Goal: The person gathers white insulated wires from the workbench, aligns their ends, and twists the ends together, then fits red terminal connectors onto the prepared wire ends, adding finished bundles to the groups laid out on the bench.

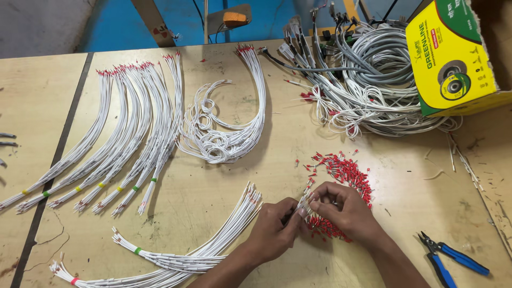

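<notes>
The left hand (274,226) is pinching the gathered ends of a bundle of white wires (213,242), clenched around them so the tips are standing together and pointing toward the other hand. The right hand (341,208) is coming in from three o'clock, its fingertips closing on what looks like a small red ferrule at the wire tips; the piece itself is too small to make out. That hand is resting right over the heap of red ferrules (346,173), which is lying at twelve to one o'clock of the hands, close enough for picking without reaching. The bundle is trailing away toward eight o'clock across the wooden table (224,176). Finished-looking banded wire bundles (122,133) are fanning out at ten o'clock, well apart. Blue-handled cutters (453,258) are waiting at four o'clock, untouched, and a yellow box (453,58) is sitting at one o'clock beside a grey cable tangle (368,80).
</notes>
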